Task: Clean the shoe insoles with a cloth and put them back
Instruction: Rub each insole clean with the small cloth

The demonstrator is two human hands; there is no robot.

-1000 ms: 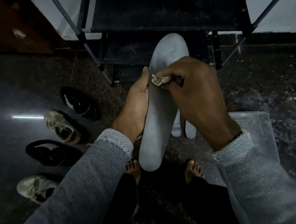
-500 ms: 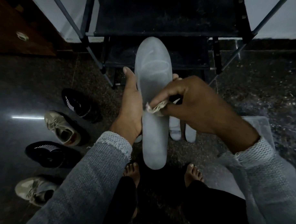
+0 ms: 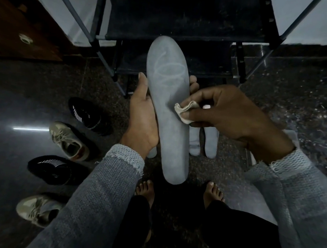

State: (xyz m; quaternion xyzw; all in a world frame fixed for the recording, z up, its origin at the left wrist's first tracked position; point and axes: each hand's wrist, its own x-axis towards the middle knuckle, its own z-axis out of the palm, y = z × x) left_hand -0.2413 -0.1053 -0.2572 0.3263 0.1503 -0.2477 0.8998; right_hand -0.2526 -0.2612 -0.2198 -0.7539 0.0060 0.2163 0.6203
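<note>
**Above the dark floor: insole in hand, cloth on it**

Above the dark speckled stone floor [image 3: 290, 87], in front of a black metal-framed shoe rack [image 3: 190, 19], the long grey foam insole [image 3: 170, 113] is held lengthwise, toe end pointing away from the person, heel end down near the bare feet [image 3: 144, 191]. Left hand [image 3: 142, 121] cradles it from the left & underneath: thumb up along the left edge, fingertips showing past the right edge, so its grip is curled round the insole. Faint looping marks show on the toe half.

Right hand [image 3: 226, 115] pinches a small crumpled beige cloth [image 3: 185, 112] btwn thumb and fingers; grip clamped on the cloth, which touches the insole's right edge about mid-length. Both arms in grey knit sleeves w/ frayed cuffs.

On the floor beyond the held insole, partly hidden by the right hand, two more grey insoles [image 3: 202, 142] lie side by side, heels toward the person. The end of another grey piece shows just under the left wrist.

To the left, four shoes in a row on the floor: black striped sneaker [image 3: 89, 113], beige lace-up sneaker [image 3: 69, 139], second black striped sneaker [image 3: 51, 168], second beige sneaker [image 3: 35, 210]. A brown wooden cabinet [image 3: 23, 26] stands top left.
</note>
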